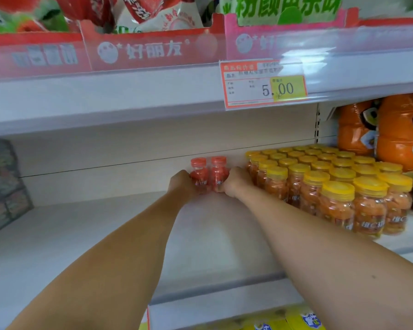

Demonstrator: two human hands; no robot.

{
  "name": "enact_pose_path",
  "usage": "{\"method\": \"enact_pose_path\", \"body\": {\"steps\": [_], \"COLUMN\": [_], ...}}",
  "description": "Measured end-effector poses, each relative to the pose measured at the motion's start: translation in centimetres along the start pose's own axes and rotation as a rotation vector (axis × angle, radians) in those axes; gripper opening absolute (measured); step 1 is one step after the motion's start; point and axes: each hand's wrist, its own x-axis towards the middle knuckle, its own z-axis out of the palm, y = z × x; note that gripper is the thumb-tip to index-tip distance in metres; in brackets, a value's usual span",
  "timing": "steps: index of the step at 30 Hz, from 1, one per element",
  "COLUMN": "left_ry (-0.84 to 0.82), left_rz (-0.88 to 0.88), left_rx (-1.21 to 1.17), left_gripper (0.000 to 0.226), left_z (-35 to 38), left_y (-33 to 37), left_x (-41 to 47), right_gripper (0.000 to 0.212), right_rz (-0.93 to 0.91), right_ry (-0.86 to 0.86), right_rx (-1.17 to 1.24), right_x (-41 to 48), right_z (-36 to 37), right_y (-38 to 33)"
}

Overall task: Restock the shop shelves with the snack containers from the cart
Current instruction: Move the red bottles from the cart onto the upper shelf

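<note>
Two small clear snack bottles with red caps stand side by side at the back of the white shelf. My left hand grips the left red-capped bottle. My right hand grips the right red-capped bottle. Both arms reach deep into the shelf. The bottles look upright and touch each other; their bases are hidden behind my hands. The cart is out of view.
Several yellow-capped orange bottles stand in rows just right of my right hand. Orange bags sit behind them. Dark packets stack at the left. The upper shelf edge carries a price tag.
</note>
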Motion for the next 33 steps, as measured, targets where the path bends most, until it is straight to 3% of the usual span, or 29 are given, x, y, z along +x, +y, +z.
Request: {"method": "enact_pose_path", "body": {"steps": [3, 9, 13, 16, 19, 24, 26, 30, 33], "left_ry": [0.045, 0.086, 0.028, -0.043, -0.101, -0.140, -0.045, 0.328, 0.314], "left_rz": [-0.039, -0.079, -0.088, -0.072, -0.057, 0.048, 0.143, 0.393, 0.410], "left_rx": [-0.027, -0.012, 0.092, 0.229, 0.332, 0.333, 0.281, -0.043, -0.186], "left_gripper": [0.045, 0.050, 0.053, 0.048, 0.027, 0.034, 0.030, 0.030, 0.039], "left_z": [0.9, 1.0, 0.5, -0.8, -2.5, -4.5, -4.8, -4.2, -2.9], "left_y": [-0.4, -0.5, 0.0, 1.2, 2.0, 2.2, 2.0, 0.5, -1.7], "left_x": [0.9, 1.1, 0.6, -0.5, -2.8, -10.1, -14.4, -25.1, -32.1], "right_gripper": [0.036, 0.032, 0.047, 0.035, 0.032, 0.025, 0.020, 0.019, 0.025], "right_rz": [-0.014, -0.026, 0.037, 0.032, -0.052, -0.278, -0.378, -0.487, -0.538], "right_ry": [0.050, -0.011, -0.058, -0.084, -0.127, -0.144, -0.041, 0.101, 0.022], "right_rx": [-0.051, -0.075, 0.048, 0.010, -0.119, -0.278, -0.250, -0.024, 0.052], "right_x": [0.9, 0.6, -0.5, -1.9, -4.0, -10.0, -13.1, -20.8, -26.7], "right_z": [0.8, 0.9, -0.1, -1.1, -2.5, -5.5, -6.8, -8.6, -8.7], "right_y": [0.2, -0.5, -0.9, -1.3, -2.1, -3.1, -2.8, -1.2, 1.0]}}
